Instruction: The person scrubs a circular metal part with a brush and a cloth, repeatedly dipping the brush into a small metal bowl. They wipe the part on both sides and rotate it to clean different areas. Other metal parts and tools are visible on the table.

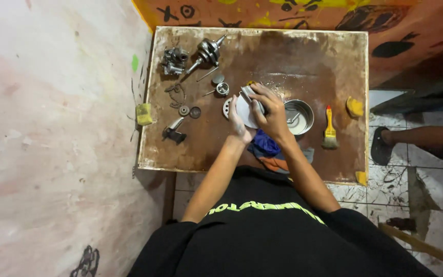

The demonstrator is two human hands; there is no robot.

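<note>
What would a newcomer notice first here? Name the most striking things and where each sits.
Both hands, the left hand and right hand, grip a pale round metal part at the middle of the stained brown table. Just right of them sit a steel bowl and a yellow brush; a crankshaft lies at the far left corner.

Both hands, left hand (pixel 236 120) and right hand (pixel 268 110), grip a round metal cover (pixel 244 110) just left of the steel bowl (pixel 299 117); a yellow brush (pixel 329 129) lies right of that bowl.

Crankshaft (pixel 208 51), metal bowl (pixel 299 116), yellow-handled brush (pixel 329 129)
</note>
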